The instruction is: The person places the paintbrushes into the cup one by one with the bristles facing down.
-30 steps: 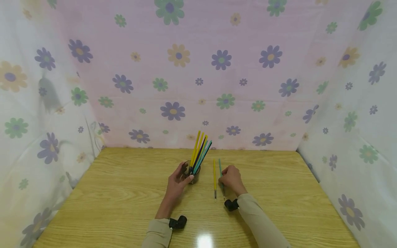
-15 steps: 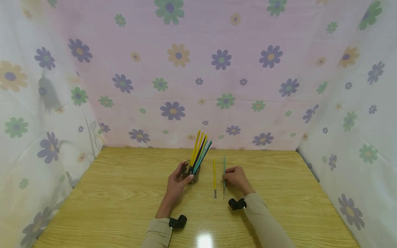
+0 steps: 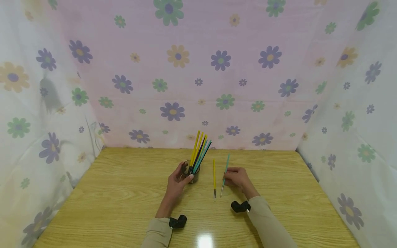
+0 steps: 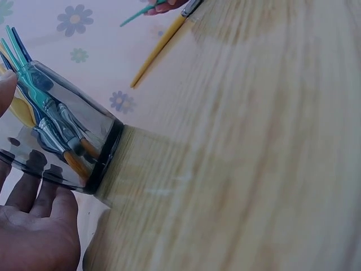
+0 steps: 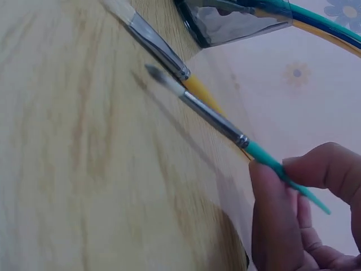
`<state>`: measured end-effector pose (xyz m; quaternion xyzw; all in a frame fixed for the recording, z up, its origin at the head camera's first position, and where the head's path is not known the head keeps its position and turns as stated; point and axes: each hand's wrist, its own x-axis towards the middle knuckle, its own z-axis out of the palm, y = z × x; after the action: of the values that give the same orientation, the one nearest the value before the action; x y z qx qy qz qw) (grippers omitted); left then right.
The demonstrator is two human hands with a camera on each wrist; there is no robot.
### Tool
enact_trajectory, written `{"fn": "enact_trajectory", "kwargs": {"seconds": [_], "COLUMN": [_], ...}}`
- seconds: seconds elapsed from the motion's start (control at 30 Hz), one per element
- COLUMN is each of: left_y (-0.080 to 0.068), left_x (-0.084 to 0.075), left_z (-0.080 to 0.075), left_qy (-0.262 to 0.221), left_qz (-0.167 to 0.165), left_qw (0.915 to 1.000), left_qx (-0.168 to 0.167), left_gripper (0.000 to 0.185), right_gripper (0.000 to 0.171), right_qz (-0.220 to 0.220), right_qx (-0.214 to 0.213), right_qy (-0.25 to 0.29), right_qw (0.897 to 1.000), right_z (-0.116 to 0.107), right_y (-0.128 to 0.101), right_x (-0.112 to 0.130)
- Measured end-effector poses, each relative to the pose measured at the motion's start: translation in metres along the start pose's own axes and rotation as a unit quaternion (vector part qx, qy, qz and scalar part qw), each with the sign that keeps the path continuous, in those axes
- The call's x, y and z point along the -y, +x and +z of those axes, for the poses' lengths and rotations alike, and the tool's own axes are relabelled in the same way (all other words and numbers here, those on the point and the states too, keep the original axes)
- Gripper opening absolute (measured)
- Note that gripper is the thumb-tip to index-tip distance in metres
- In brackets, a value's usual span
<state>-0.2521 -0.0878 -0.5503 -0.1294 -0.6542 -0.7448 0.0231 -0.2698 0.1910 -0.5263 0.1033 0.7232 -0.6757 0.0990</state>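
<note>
My left hand [image 3: 177, 184] grips a clear glass cup [image 4: 114, 144] standing on the table, thumb on one side and fingers round the other. Several paintbrushes [image 3: 194, 151] with yellow, teal and dark handles lean in it, bristles down. Between thumb and fingers my right hand [image 3: 239, 179] pinches a teal paintbrush [image 5: 211, 116] by its handle, tip downward. In the right wrist view its bristles appear raised above the wood, with a shadow beneath. A yellow paintbrush [image 3: 214, 175] lies on the table between the cup and my right hand, bristles toward me.
The wooden table [image 3: 124, 193] reaches back to a flower-printed cloth [image 3: 198, 69], which also hangs at both sides. A black wrist camera [image 3: 178, 222] sits by the left cuff, and another camera [image 3: 240, 206] by the right.
The teal paintbrush in my right hand has shifted right, away from the yellow one, and its top now leans right. My left hand and the cup have stayed in place.
</note>
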Motion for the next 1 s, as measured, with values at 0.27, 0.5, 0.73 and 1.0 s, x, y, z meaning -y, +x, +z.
{"fn": "enact_trajectory", "kwargs": {"seconds": [0.27,0.5,0.73,1.0], "left_y": [0.0,-0.001,0.0,0.002], "left_x": [0.001,-0.001,0.003,0.005], "left_z": [0.0,0.001,-0.001,-0.001], "left_qy": [0.0,-0.006,-0.01,-0.018], "left_qz": [-0.003,-0.002,0.002,0.003], "left_qw": [1.0,1.0,0.9999,0.9998], "left_qx": [0.001,0.001,0.001,0.005], "left_gripper": [0.073,0.073,0.075,0.075], "right_gripper": [0.05,0.044,0.033,0.03], "right_qz": [-0.068,-0.119,-0.159,-0.209], "right_qx": [0.021,0.034,0.013,-0.015], "right_qy": [0.104,0.192,0.248,0.282], "right_qw": [0.992,0.974,0.956,0.936], "right_z": [0.004,0.015,0.033,0.056], "right_y": [0.004,0.002,-0.005,-0.009], "right_x": [-0.005,0.003,0.017,0.032]}}
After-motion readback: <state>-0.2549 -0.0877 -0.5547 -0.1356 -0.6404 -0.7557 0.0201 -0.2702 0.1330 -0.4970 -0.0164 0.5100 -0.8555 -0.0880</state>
